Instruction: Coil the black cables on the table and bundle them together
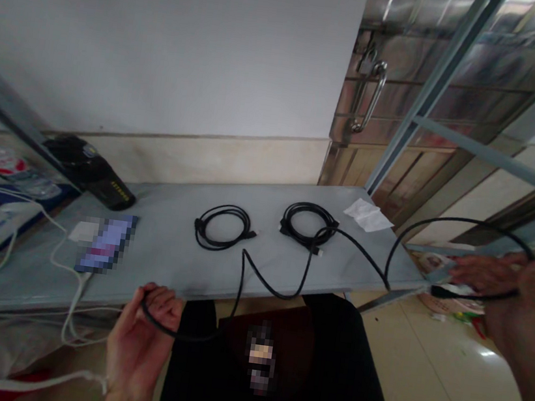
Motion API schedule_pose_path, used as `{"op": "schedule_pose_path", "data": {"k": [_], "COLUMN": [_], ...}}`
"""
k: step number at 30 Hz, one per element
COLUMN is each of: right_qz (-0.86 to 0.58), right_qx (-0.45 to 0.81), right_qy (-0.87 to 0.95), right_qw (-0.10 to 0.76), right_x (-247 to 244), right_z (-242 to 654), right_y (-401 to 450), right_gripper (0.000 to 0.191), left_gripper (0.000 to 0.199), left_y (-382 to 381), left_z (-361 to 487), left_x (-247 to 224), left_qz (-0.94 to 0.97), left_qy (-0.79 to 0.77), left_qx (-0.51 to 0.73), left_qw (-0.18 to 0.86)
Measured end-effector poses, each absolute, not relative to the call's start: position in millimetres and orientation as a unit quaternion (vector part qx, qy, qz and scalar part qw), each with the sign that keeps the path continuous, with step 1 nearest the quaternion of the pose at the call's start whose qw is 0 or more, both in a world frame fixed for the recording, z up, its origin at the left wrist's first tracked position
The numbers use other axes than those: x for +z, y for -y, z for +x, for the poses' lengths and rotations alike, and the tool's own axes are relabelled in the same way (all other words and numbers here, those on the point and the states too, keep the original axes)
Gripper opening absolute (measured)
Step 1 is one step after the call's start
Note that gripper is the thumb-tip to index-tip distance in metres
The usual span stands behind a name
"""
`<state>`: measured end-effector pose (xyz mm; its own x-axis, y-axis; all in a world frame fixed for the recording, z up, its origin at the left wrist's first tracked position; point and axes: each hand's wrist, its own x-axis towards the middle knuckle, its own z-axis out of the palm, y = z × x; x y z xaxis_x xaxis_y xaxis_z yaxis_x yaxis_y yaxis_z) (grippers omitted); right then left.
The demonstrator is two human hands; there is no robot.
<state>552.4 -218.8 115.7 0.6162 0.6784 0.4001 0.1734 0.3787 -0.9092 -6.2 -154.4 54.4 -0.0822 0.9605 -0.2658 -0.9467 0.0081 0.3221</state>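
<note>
Holding the loose black cable (pixel 279 295) in our curled left hand (pixel 146 329) and closed right hand (pixel 533 301), we have its kinked length running from the left toward three o'clock.

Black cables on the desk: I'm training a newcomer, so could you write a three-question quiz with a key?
1. How many coiled black cables lie on the grey desk?
2. True or false: the left hand is empty.
3. Which is nearest the coil on the right: A phone, B creased white paper, C padlock?

Key: 1. Two. 2. False; it holds a loose black cable. 3. B.
</note>
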Motion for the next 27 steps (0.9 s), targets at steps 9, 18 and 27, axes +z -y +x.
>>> {"op": "schedule_pose_path", "data": {"k": [9, 18, 27], "right_qz": [-0.519, -0.412, -0.389], "right_qx": [0.300, 0.373, 0.344], "right_qy": [0.514, 0.773, 0.795], "right_qw": [0.613, 0.307, 0.312], "right_x": [94, 89, 85], "right_z": [426, 284, 257], "right_y": [191, 178, 162], "right_gripper": [0.042, 0.045, 0.031], "left_gripper": [0.044, 0.037, 0.025], "left_y": [163, 158, 129], "left_z": [58, 91, 67], "left_x": [63, 73, 83], "left_qz": [-0.028, 0.058, 0.104], "left_qy": [-0.357, -0.332, -0.322], "left_qx": [0.567, 0.481, 0.459], "left_qw": [0.742, 0.809, 0.821]}}
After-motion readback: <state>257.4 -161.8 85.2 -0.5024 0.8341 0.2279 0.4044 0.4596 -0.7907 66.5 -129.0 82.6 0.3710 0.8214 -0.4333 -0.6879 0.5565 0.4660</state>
